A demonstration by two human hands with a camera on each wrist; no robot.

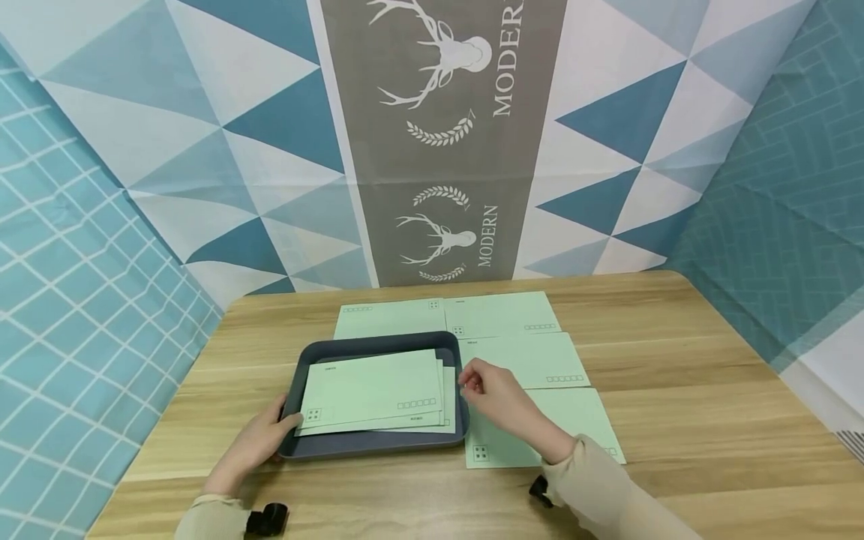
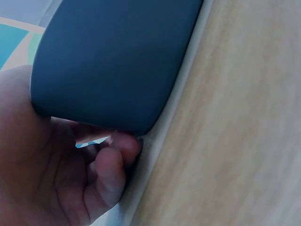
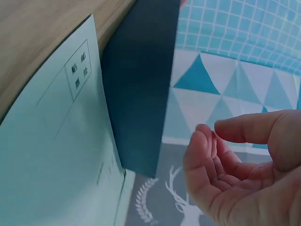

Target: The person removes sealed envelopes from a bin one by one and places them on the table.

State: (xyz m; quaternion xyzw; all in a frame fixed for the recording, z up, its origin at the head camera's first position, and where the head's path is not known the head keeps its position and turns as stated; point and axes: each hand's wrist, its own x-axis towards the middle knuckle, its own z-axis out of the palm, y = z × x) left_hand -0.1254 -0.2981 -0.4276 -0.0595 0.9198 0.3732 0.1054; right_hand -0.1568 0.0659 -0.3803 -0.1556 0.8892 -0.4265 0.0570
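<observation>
A dark grey tray (image 1: 378, 444) sits on the wooden table and holds a small stack of pale green envelopes (image 1: 371, 394). My left hand (image 1: 280, 427) grips the tray's near left corner, thumb over the rim by the envelopes. In the left wrist view its fingers (image 2: 113, 165) curl under the tray (image 2: 117, 61). My right hand (image 1: 475, 382) hovers at the tray's right edge with loosely curled fingers and holds nothing. The right wrist view shows that empty hand (image 3: 221, 150) beside the tray (image 3: 141, 94) and a green envelope (image 3: 56, 155).
Several more green envelopes lie flat on the table (image 1: 675, 375): two behind the tray (image 1: 499, 313), one to its right (image 1: 533, 358), one under my right wrist (image 1: 580, 412). Patterned cloth walls (image 1: 202, 150) enclose the back and sides.
</observation>
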